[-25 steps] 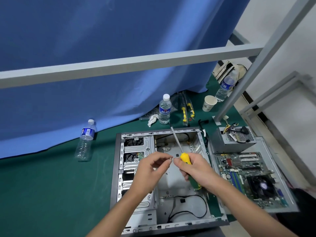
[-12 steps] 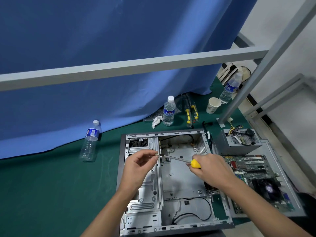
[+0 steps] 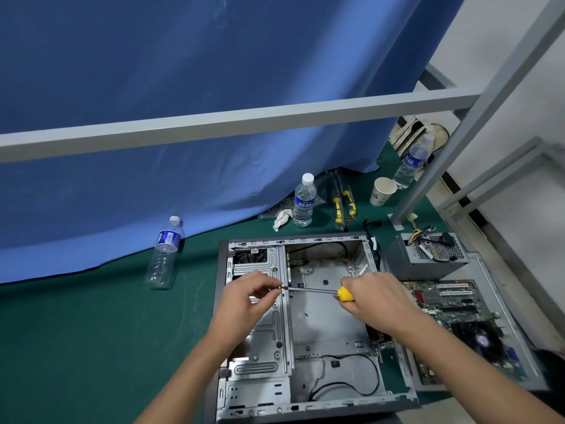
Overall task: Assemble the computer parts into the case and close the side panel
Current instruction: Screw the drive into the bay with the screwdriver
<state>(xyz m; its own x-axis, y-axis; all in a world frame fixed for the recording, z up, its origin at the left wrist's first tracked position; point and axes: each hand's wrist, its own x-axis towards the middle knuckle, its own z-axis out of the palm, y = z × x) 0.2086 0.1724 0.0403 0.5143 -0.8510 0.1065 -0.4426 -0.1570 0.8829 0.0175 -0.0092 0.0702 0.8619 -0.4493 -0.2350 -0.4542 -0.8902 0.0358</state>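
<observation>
The open computer case (image 3: 305, 325) lies flat on the green mat (image 3: 91, 347). Above it, the right hand (image 3: 377, 296) clamps its fingers round a yellow-handled screwdriver (image 3: 324, 291) whose shaft points toward 9 o'clock. The left hand (image 3: 249, 296) pinches thumb and forefinger at its tip. The motherboard (image 3: 452, 304) lies at the case's 3 o'clock, the power supply (image 3: 428, 255) at 2 o'clock.

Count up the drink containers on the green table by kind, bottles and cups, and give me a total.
Plastic water bottles: 3, left, middle, far right
Paper cups: 1
Total: 4
</observation>
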